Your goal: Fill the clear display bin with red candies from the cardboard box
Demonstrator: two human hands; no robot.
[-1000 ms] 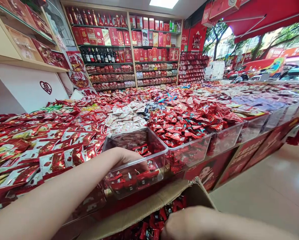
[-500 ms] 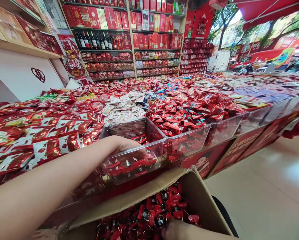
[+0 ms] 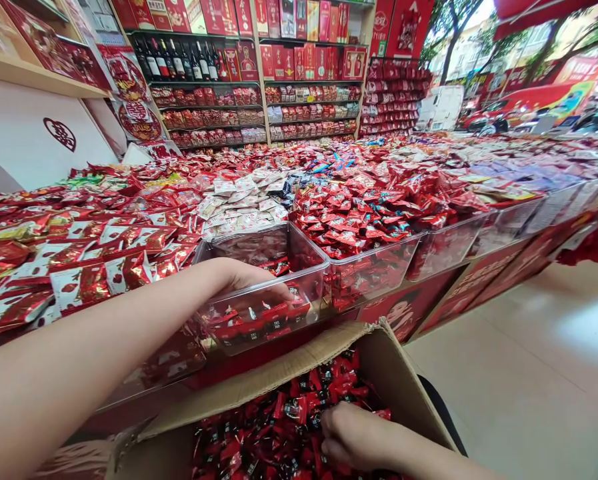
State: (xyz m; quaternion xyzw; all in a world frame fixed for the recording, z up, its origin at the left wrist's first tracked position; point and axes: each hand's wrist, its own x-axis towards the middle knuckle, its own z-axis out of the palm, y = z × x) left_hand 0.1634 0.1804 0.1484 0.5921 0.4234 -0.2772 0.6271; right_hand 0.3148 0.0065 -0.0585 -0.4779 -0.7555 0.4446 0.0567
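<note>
My left hand (image 3: 259,279) reaches over the front rim of a clear plastic bin (image 3: 323,293), its fingers down among red wrapped candies (image 3: 251,323) lined up along the front wall. Glare on the plastic and the candies blur its fingertips, so their grip cannot be made out. Lower down, my right hand (image 3: 346,433) is in an open cardboard box (image 3: 399,373) filled with loose red and black wrapped candies (image 3: 263,437). Its fingers are curled closed against the candies; whatever lies inside them is hidden.
A neighbouring bin of red packets (image 3: 353,213) stands to the right. White packets (image 3: 243,200) are heaped behind, and red-and-white packets (image 3: 103,267) lie to the left. Shelves with bottles (image 3: 179,60) and gift boxes stand at the back. Tiled floor (image 3: 519,340) shows at right.
My right hand has come up and shows more fully above the candies in the box, its fingers curled. My left hand stays in the bin. The view has tilted slightly downward.
</note>
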